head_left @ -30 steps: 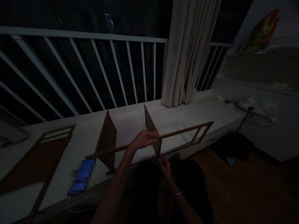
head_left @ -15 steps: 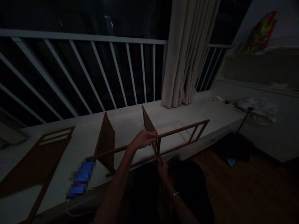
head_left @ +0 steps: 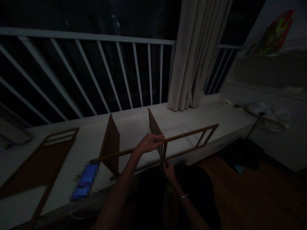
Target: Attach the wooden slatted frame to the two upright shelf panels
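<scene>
A long wooden rail frame [head_left: 189, 137] stands on edge along the front of a pale window ledge [head_left: 134, 124]. Two upright wooden panels, one on the left [head_left: 110, 143] and one in the middle [head_left: 154, 127], meet it from behind. My left hand [head_left: 150, 142] is closed over the frame's top rail where the middle panel joins it. My right hand [head_left: 169, 169] is pinched at the frame's lower rail, just under that joint; what its fingers hold is too dark to make out.
A flat wooden panel [head_left: 35, 166] lies on the ledge at the left. A blurred blue lit object [head_left: 84, 182] with a white cable sits near the ledge's front edge. White railing bars [head_left: 96, 80] and a curtain [head_left: 194, 57] stand behind. Bags lie on the right [head_left: 268, 111].
Both hands keep their places on the frame. The view has shifted a little; the right hand moved slightly at the lower rail.
</scene>
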The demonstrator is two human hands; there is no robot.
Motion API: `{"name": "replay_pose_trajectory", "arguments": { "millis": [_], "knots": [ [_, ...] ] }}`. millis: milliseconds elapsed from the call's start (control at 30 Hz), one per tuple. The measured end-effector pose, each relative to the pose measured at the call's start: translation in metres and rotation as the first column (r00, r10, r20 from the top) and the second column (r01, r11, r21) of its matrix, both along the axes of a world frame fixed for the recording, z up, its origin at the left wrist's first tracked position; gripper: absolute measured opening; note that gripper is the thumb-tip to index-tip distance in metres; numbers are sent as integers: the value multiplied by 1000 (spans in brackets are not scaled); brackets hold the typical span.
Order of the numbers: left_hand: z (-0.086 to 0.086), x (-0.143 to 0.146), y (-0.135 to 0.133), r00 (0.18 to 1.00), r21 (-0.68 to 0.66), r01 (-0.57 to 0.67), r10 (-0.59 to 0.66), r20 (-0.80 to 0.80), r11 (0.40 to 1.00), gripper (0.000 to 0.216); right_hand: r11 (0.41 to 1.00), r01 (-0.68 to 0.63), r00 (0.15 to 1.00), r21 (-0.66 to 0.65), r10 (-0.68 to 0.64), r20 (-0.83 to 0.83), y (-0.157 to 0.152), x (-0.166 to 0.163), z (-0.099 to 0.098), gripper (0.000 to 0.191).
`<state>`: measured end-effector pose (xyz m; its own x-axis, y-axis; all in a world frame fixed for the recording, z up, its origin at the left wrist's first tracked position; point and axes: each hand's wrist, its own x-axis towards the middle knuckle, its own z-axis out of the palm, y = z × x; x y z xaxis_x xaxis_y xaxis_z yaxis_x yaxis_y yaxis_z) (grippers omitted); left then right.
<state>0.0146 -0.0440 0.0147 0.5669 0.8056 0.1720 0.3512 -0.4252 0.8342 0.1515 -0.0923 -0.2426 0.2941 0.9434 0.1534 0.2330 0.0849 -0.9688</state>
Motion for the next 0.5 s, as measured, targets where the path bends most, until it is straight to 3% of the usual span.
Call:
{"name": "replay_pose_trajectory", "arguments": {
  "millis": [200, 500],
  "knots": [
    [0, -2, -2, 1000, 75, 8, -7, -21, 997, 35, 1000, 1, 1000, -2, -1, 11, -1, -7, -7, 32],
    [1, -4, -4, 999, 83, -13, 17, -52, 996, 35, 991, 4, 996, 130, -16, 88, -5, -5, -17, 34]
  ]
}}
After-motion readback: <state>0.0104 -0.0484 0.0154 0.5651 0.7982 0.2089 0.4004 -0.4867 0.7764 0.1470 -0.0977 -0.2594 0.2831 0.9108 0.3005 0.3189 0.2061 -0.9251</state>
